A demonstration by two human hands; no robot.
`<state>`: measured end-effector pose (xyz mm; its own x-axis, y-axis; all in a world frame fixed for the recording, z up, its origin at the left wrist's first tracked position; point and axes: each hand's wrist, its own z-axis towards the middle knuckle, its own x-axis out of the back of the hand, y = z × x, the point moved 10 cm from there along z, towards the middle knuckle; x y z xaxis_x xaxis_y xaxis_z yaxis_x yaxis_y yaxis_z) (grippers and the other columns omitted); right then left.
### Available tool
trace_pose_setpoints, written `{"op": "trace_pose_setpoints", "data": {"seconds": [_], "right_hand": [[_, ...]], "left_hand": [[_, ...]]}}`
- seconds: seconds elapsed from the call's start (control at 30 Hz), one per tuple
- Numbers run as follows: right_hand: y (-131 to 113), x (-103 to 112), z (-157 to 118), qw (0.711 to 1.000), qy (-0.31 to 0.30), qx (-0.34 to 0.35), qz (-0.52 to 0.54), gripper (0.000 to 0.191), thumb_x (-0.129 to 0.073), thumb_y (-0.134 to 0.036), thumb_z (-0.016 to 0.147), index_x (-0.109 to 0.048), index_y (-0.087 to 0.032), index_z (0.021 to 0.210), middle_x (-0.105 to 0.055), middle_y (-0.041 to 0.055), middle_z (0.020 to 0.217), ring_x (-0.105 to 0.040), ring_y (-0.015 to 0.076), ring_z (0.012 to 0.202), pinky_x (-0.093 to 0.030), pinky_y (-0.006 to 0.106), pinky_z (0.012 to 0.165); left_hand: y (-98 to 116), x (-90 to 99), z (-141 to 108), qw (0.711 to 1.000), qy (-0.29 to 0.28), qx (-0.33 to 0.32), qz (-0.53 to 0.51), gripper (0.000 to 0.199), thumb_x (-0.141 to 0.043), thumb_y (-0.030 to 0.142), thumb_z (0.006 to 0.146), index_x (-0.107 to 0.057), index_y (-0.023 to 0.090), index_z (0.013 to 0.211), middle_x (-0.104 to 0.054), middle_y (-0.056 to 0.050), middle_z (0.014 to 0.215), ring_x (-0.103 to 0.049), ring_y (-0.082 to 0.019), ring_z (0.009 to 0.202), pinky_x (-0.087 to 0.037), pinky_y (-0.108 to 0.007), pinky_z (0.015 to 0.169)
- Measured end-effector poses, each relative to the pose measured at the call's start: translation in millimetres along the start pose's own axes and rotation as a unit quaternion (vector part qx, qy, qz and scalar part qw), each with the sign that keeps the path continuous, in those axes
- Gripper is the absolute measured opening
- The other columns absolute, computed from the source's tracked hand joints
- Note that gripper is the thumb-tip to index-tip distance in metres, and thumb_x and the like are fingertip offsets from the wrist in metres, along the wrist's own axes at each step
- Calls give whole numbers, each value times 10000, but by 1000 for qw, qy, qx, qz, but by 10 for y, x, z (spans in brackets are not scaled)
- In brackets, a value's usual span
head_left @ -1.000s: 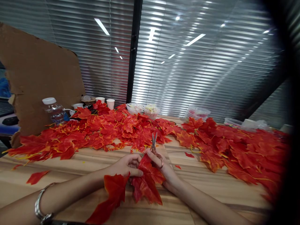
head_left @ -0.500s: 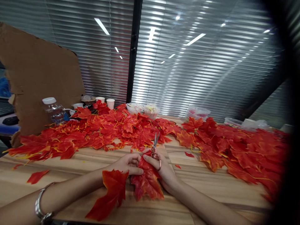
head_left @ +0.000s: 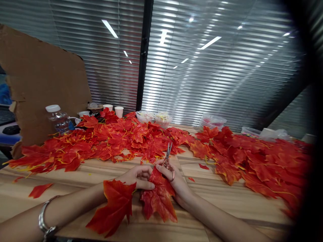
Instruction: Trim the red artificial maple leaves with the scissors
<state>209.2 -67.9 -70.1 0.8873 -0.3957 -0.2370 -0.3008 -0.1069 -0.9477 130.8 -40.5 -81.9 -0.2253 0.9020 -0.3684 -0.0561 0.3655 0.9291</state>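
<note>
Two red artificial maple leaves hang from my left hand (head_left: 140,177), whose fingers are closed. The first maple leaf (head_left: 159,198) droops between my hands, pinched under the thumb. A second, more orange-edged maple leaf (head_left: 114,205) lies over my left wrist side. My right hand (head_left: 175,181) is wrapped round small scissors (head_left: 167,158) with copper-coloured handles; their narrow blades point up and away, slightly parted. The right fingers sit close behind the first leaf's upper edge, and whether they touch it is hidden.
Heaps of red maple leaves (head_left: 108,137) spread across the left and middle of the wooden table (head_left: 227,215), with another heap (head_left: 254,158) right. Behind stand paper cups (head_left: 118,112), plastic bowls (head_left: 163,118), a clear bottle (head_left: 57,119) and a cardboard panel (head_left: 47,74). Leaf scraps (head_left: 40,190) lie around.
The leaf between my hands has dropped slightly and unfolded more. The second leaf has swung left and turned its face outward. The scissors have shifted slightly right.
</note>
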Motion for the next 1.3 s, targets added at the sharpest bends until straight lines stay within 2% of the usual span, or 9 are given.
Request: {"op": "trace_pose_setpoints", "data": {"seconds": [0.27,0.4,0.47,0.6,0.7,0.87,1.0,1.2,1.3], "right_hand": [[32,45,52,1000,3,19,22,188,-693,-295,681,-594,-176,787,-584,0,727,-523,130,639,-403,242,619],[40,51,74,998,1,14,66,174,-719,-256,633,-610,-178,744,-597,-8,691,-527,131,608,-416,256,618],[22,28,61,998,-7,14,67,172,-712,-278,633,-622,-172,735,-608,-2,699,-531,138,611,-424,263,622],[34,65,41,999,6,11,32,207,-681,-338,666,-643,-168,777,-640,31,772,-555,161,671,-436,274,646],[62,22,44,999,-21,12,25,208,-676,-286,675,-637,-175,846,-652,39,817,-571,169,712,-439,283,676],[51,-175,14,994,-96,14,-41,162,-658,-294,700,-620,-146,752,-618,29,665,-527,130,577,-402,241,565],[3,-295,-38,986,-130,18,-107,195,-635,-341,732,-607,-149,705,-576,7,600,-480,107,536,-344,212,518],[-23,-305,-55,980,-134,36,-146,289,-539,-413,807,-560,-156,677,-524,-11,551,-462,111,527,-337,228,539],[-7,-268,-35,982,-125,38,-134,295,-477,-433,844,-550,-160,762,-510,-17,556,-464,110,514,-328,226,525]], "left_hand": [[47,-57,-8,998,-30,-30,-35,254,-696,210,682,-551,153,884,-633,-55,930,-589,-157,883,-410,-298,830],[22,-83,-15,998,-40,-28,-44,440,-705,180,669,-541,167,1078,-615,-88,1059,-570,-213,993,-396,-361,893],[24,-75,-15,997,-36,-31,-60,493,-717,164,651,-535,168,1109,-613,-92,1078,-560,-237,1017,-381,-401,920],[77,-34,-33,997,-10,-50,-58,418,-701,166,673,-566,154,1068,-618,-80,1070,-539,-240,1041,-362,-387,942],[101,10,-58,997,24,-44,-61,402,-681,195,702,-550,159,1080,-624,-85,1026,-577,-216,934,-423,-361,841],[159,69,-82,992,85,-44,-87,312,-657,259,731,-553,125,992,-627,-84,885,-580,-158,748,-437,-289,695],[214,70,-68,988,95,-63,-104,229,-584,329,785,-561,116,864,-579,-27,667,-559,-147,648,-417,-282,654],[167,242,-29,988,136,-65,-45,350,-544,424,791,-551,111,634,-551,-24,598,-516,-122,596,-384,-252,637],[138,351,-22,979,172,-68,-83,344,-568,442,766,-563,112,668,-557,-19,619,-506,-112,586,-382,-240,608]]}}
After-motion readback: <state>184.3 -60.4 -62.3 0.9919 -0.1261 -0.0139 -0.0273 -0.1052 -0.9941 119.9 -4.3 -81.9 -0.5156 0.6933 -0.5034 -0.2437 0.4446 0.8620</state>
